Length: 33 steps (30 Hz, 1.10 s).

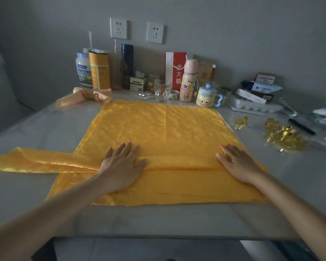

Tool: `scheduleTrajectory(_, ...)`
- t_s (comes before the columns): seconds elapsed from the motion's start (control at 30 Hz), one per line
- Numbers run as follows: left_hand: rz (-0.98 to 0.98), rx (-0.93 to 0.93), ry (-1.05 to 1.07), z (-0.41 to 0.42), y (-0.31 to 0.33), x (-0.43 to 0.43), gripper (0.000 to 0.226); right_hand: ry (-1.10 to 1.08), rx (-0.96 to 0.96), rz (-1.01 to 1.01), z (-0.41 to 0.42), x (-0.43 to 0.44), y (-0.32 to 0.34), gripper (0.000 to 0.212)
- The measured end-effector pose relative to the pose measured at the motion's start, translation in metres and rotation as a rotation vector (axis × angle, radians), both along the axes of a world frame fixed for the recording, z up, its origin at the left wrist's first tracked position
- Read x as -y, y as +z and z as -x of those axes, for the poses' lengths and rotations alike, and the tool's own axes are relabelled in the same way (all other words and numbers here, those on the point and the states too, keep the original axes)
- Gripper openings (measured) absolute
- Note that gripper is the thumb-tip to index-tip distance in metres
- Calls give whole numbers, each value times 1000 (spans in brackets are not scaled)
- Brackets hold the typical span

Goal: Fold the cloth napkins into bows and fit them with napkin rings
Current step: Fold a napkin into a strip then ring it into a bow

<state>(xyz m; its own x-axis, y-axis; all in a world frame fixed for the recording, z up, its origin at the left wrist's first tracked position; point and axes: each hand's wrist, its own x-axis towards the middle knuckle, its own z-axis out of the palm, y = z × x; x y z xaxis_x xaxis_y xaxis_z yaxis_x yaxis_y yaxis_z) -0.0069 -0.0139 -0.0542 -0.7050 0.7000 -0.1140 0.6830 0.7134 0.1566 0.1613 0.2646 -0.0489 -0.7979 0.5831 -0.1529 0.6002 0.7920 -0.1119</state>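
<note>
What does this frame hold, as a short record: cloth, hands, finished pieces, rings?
cloth: yellow napkin spread on the table; a folded band lies across its near part and runs out to the left
left hand: flat, palm down on the band
right hand: flat, palm down at the band's right end
finished: one peach bow, ringed, back left
rings: gold napkin rings loose at the right
stage: folding; no ring on the yellow cloth yet

A glass mug (162, 90), pink bottle (188, 81) and cartoon mug (207, 97) stand near the wall (233, 34).
</note>
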Motion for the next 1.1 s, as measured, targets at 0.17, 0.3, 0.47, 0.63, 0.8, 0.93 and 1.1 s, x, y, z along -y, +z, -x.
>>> scheduleTrajectory(0.17,-48,-158,-100,-9,20,-10,58,33,-292,-215,-15,-3,13,45)
scheduleTrajectory(0.3,-172,-315,-382,-18,26,-31,56,132,-388,144,-6,23,30,33)
scheduleTrajectory(0.47,-132,-35,-272,-16,27,-39,39,211,-106,108,4,38,44,43)
scheduleTrajectory(0.63,-213,246,-67,-9,36,-45,22,207,108,388,4,61,79,17)
scheduleTrajectory(0.8,-218,608,78,2,54,-44,56,312,46,718,14,128,97,2)
scheduleTrajectory(0.93,-213,623,65,4,55,-42,47,534,-60,489,36,193,75,25)
scheduleTrajectory(1.1,-215,604,-7,7,46,-36,21,575,15,683,35,200,72,37)
